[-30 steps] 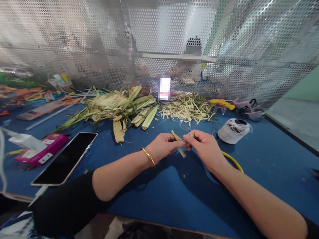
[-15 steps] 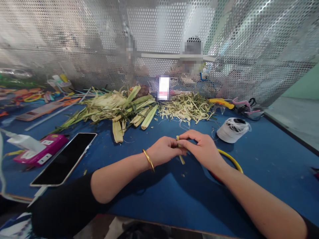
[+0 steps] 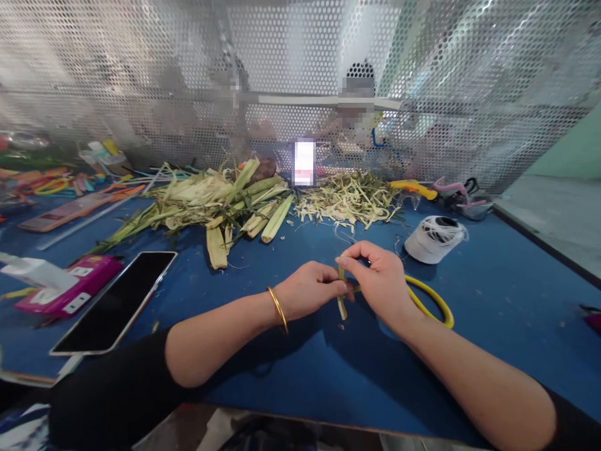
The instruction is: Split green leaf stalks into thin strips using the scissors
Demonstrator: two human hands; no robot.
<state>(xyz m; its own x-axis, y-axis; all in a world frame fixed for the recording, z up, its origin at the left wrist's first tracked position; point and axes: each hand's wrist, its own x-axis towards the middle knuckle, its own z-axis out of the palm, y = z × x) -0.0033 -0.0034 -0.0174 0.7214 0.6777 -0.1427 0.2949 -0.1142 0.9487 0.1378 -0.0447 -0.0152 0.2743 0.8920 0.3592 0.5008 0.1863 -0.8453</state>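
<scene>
A short pale-green strip of plant leaf or husk (image 3: 342, 308) stands almost upright between my two hands. My left hand (image 3: 310, 291), with a gold bangle at its wrist, pinches the strip around its middle. Thumb and forefinger of my right hand (image 3: 378, 279) are closed on its upper end. A yellow ring-like band (image 3: 444, 304) curves out from behind my right hand and wrist; a yellowish bit shows between the hands, and whether it belongs to the band I cannot tell. Beyond my right hand sits a spool of white thread (image 3: 434, 241).
A heap of long green husks (image 3: 216, 194) and a pile of shredded strips (image 3: 352, 197) lie along the perforated metal screen (image 3: 310, 37). Left are a black-screened phone (image 3: 115, 300) and a purple power strip (image 3: 89, 269). Yellow-handled scissors (image 3: 416, 188) and glasses (image 3: 469, 203) lie back right.
My right fingers have shifted up to the strip's top, and the strip looks more upright. More of the yellow band shows beside my right wrist. The whole view has moved slightly.
</scene>
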